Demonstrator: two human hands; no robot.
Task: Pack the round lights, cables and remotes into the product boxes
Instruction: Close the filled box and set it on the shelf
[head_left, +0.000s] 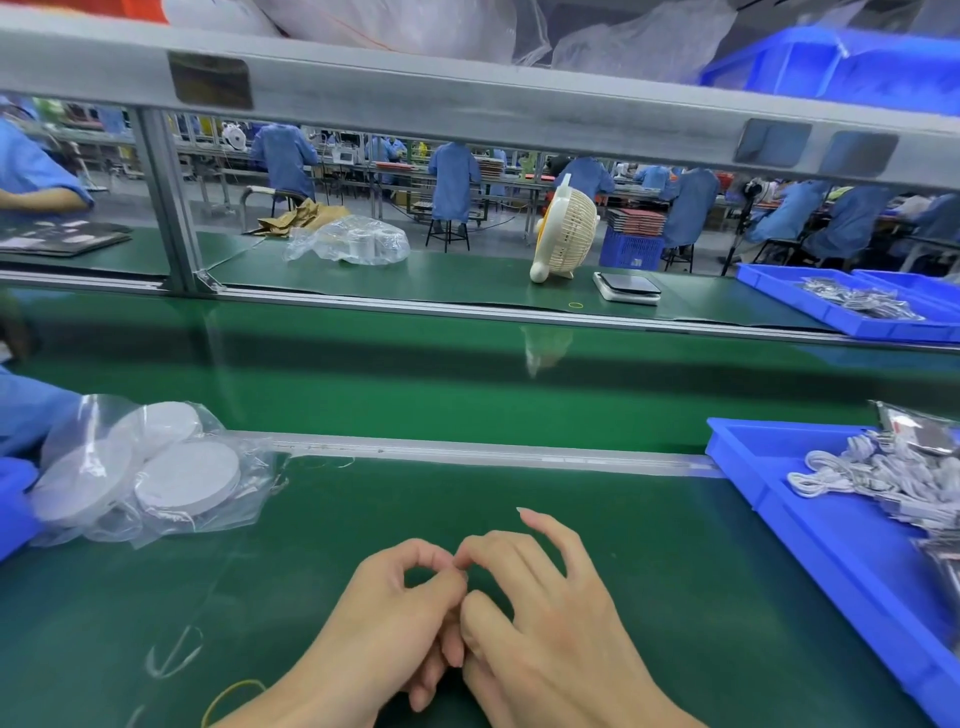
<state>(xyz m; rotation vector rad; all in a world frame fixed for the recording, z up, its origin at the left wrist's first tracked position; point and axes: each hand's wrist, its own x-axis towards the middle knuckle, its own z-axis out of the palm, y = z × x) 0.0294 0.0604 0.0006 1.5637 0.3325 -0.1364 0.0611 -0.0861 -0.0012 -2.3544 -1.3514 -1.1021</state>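
My left hand (387, 618) and my right hand (550, 613) rest together on the green mat at the bottom centre, fingertips touching each other. The left thumb and forefinger form a ring; nothing visible is held in either hand. Round white lights (187, 480) lie in a clear plastic bag at the left, well apart from my hands. White coiled cables (852, 475) sit in a blue tray (810, 530) at the right, with small bagged items (919, 434) at its far corner. No product box is in view.
A green conveyor belt (467, 384) runs across beyond the metal rail. A blue-gloved hand and sleeve (15, 499) of another person touch the lights bag at the left edge. A yellow rubber band (228, 693) lies near my left wrist. A small fan (563, 236) stands beyond the belt.
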